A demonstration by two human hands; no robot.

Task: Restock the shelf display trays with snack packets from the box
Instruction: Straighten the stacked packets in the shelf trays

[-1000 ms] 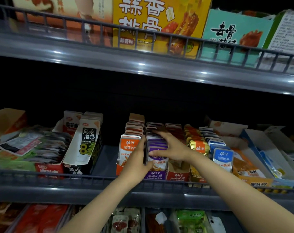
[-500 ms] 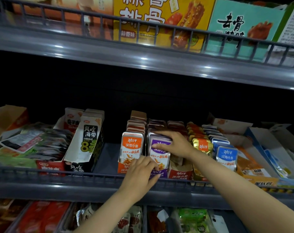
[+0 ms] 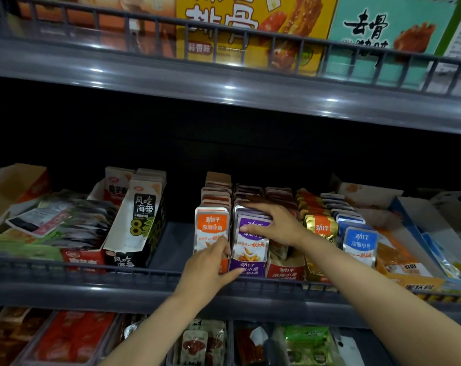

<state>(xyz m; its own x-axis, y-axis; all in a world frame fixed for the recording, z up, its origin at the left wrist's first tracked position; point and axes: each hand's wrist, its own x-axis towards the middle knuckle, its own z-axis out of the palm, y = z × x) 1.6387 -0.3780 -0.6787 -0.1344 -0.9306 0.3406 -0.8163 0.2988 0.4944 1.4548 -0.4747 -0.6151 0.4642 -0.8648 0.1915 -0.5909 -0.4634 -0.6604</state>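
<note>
**Hands on the purple row**

Right hand [image 3: 276, 227] reaches in from 5 o'clock and clamps the front of the purple packets [image 3: 250, 249]. Its fingers lie over the tops and its thumb crosses the face of the foremost one. Left hand [image 3: 208, 270] comes up from 7 o'clock with its fingers straight and together. The fingertips touch the seam between the orange packets [image 3: 212, 225] and the purple ones, and the thumb presses the purple tray [image 3: 246, 268] low on its front (nothing is gripped there).

The purple packets stand upright in their tray on the middle shelf, just below the frame's centre and right behind the rail [image 3: 92, 269]. At their 9 o'clock, touching, is the orange row. At 3 o'clock comes a red tray [image 3: 284, 270] whose front stands partly empty, then gold packets [image 3: 320, 228], then blue packets [image 3: 360, 241].

Well apart at 9 o'clock, across a bare strip of shelf, a kelp box [image 3: 142, 215] leans back. Loose pouches [image 3: 65, 223] lie heaped further out the same way.

At 12 o'clock, the upper shelf carries a yellow box [image 3: 250, 27] and a teal box [image 3: 382, 30] behind its own rail. At 6 o'clock, the lower shelf shows red packs [image 3: 73, 336].
</note>
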